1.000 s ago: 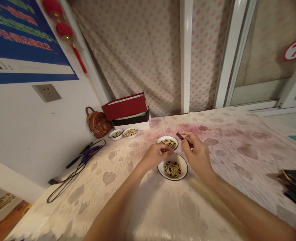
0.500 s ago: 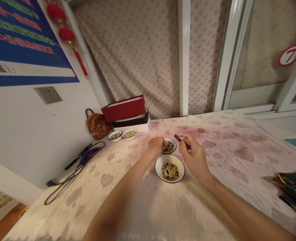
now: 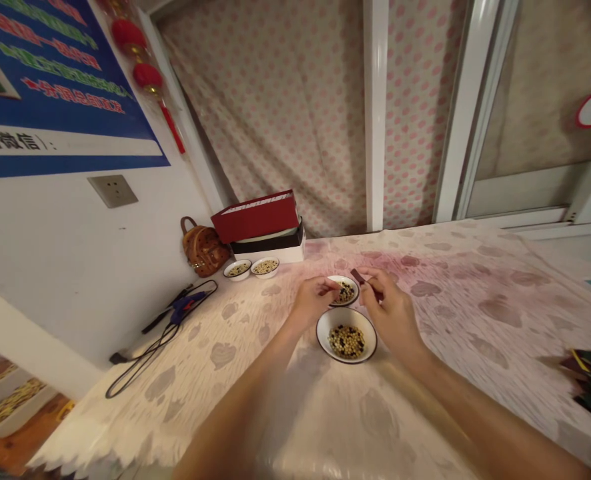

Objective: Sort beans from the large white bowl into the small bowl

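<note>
Right hand [image 3: 390,313] pinches a small dark strip [image 3: 359,275] beside a small white bowl of mixed beans [image 3: 344,291]. Left hand [image 3: 313,300] bunched at that bowl's rim, grip unclear. Larger bean bowl [image 3: 346,335] just nearer.

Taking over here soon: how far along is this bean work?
Looks done: two small bowls by the stacked boxes hold mostly pale beans. In hand: the left hand pinches over a small bowl; the right hand holds a dark stick. Left: the larger bowl holds mixed dark and pale beans.
</note>
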Demonstrator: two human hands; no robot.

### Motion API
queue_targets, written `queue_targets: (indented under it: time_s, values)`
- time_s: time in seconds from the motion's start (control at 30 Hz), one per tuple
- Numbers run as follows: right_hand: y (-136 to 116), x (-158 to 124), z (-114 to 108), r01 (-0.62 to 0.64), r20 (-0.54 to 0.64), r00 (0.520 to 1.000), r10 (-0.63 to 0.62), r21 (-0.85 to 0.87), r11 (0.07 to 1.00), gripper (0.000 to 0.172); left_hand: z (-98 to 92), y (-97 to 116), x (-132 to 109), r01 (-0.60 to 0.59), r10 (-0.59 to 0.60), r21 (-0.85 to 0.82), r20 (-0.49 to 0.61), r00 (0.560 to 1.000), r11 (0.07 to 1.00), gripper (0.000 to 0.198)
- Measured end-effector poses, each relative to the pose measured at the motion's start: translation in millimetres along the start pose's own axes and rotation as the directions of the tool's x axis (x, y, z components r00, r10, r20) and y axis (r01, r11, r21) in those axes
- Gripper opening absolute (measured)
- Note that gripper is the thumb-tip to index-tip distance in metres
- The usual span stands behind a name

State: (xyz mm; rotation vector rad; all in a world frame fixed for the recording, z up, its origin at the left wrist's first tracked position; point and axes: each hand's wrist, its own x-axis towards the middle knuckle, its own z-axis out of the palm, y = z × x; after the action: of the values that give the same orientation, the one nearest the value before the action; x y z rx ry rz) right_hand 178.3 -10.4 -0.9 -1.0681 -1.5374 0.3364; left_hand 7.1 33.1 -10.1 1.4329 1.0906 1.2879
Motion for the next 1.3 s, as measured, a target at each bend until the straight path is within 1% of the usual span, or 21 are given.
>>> queue_targets:
  time_s: [0.17,0.3,0.4,0.47,0.57,0.7,0.87,1.0,1.3]
  values:
    - [5.4,-2.4,4.9,-0.036,0.034,0.999,0.035,0.044,0.998,0.031,-0.8,16.3,-16.8,0.053,-0.042,-0.226,0.054,0.998,0.973,0.021]
    - [6.7,-0.9,10.2,-0.123,0.077,0.99,0.114,0.115,0.986,0.019,-6.3,19.7,-19.8,0.15,-0.124,-0.416,0.089,0.988,0.897,0.032]
    - [-0.6,2.8,13.7,-0.165,0.127,0.982,0.141,0.207,0.964,0.014,-9.0,19.1,-18.5,0.182,-0.158,-0.522,0.089,0.983,0.833,0.034]
    - [-7.5,5.6,15.7,-0.174,0.141,0.98,0.141,0.253,0.952,0.016,-10.0,19.5,-17.9,0.185,-0.171,-0.563,0.078,0.982,0.806,0.032]
    - [-15.3,7.8,18.6,-0.187,0.154,0.977,0.148,0.282,0.941,0.019,-10.8,21.3,-18.3,0.205,-0.2,-0.585,0.074,0.977,0.785,0.029]
    - [-16.9,4.1,22.6,-0.22,0.175,0.969,0.175,0.287,0.932,0.02,-10.2,23.3,-20.9,0.224,-0.211,-0.598,0.092,0.973,0.77,0.029]
    - [-15.6,-5.5,23.2,-0.247,0.197,0.96,0.197,0.275,0.929,0.014,-6.0,24.8,-24.6,0.199,-0.181,-0.613,0.093,0.979,0.765,0.027]
    - [-16.2,-9.6,19.9,-0.263,0.2,0.956,0.214,0.265,0.928,0.01,-2.1,25.6,-26.0,0.207,-0.184,-0.599,0.1,0.978,0.773,0.029]
    - [-16.7,-10.1,14.0,-0.215,0.192,0.965,0.181,0.177,0.96,0.009,0.3,25.7,-27.1,0.211,-0.174,-0.605,0.121,0.977,0.768,0.027]
